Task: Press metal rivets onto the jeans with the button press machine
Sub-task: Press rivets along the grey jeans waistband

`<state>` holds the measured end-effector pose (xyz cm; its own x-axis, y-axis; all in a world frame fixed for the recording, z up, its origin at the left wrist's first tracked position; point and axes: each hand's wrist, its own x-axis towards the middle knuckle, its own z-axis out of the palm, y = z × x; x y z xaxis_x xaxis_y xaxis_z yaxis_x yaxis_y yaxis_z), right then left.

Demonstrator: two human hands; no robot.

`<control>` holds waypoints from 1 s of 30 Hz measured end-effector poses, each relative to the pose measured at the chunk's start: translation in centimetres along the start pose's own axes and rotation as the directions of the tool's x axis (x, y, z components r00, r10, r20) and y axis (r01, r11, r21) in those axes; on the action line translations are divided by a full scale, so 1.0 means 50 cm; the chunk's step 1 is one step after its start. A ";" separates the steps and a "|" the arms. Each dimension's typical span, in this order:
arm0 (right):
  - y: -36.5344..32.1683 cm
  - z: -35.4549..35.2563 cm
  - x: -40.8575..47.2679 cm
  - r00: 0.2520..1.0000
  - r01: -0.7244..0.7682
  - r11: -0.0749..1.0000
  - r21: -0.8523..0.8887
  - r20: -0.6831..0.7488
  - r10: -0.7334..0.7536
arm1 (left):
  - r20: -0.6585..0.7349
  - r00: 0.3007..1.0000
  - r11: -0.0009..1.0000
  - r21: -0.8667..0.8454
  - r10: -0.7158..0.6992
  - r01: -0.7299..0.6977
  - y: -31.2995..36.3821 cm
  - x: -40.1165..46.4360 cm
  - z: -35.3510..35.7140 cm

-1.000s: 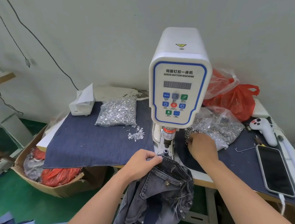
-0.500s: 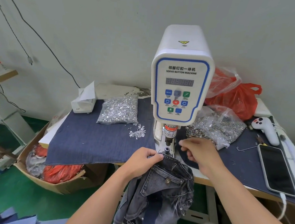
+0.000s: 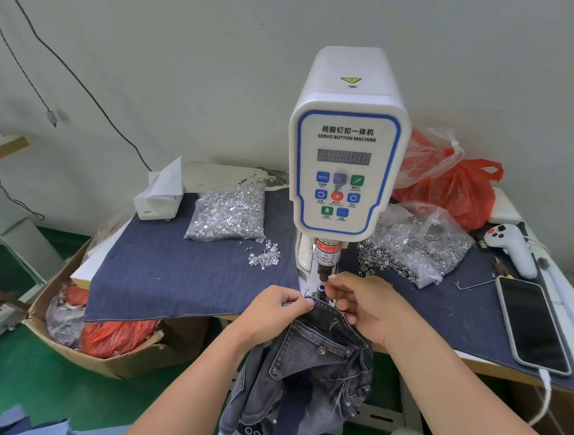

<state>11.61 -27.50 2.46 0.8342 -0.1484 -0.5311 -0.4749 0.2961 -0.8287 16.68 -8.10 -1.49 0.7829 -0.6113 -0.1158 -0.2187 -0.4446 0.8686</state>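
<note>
Head view: button press machine (image 3: 345,160) stands upright mid-desk, its ram and lower die at the near desk (image 3: 493,365) edge. Jeans (image 3: 315,367) hang off that near edge, waistband up at the die, rest of the fabric draped down toward the floor. Left hand (image 3: 271,314) pinches the waistband just left of the die, fingers curled on the denim. Right hand (image 3: 364,307) sits just right of the die, fingertips closed together at the die top; whatever they pinch is too small to tell, lower fingers touching the waistband. Both hands crowd the die, little gap between them. Left of the machine: blue denim sheet (image 3: 185,274) covering the desk to its near edge, bag of silver rivets (image 3: 229,214) at its far side, a small loose pile (image 3: 264,256) spilled near the machine base, tissue box (image 3: 159,195) at the far left corner. The middle of the sheet is bare. Right of the machine: bag of dark ring parts (image 3: 417,248) spilling toward the base, red bag (image 3: 459,191) against the wall, white handheld controller (image 3: 513,247), phone (image 3: 532,327) lying near the right near edge with a cable dropping off it. Cardboard box (image 3: 96,356) of scraps sits on the green floor under the left desk edge.
</note>
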 end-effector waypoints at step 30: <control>0.036 -0.118 -0.032 0.953 0.290 0.735 -0.613 0.254 -0.165 | 0.115 0.988 0.995 0.024 -0.101 0.098 0.018 -0.033 -0.028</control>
<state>7.75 -32.30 0.76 0.9446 0.0492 -0.3246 -0.2785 -0.4034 -0.8716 16.03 -6.58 0.18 0.7289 -0.6345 -0.2570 -0.1542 -0.5179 0.8414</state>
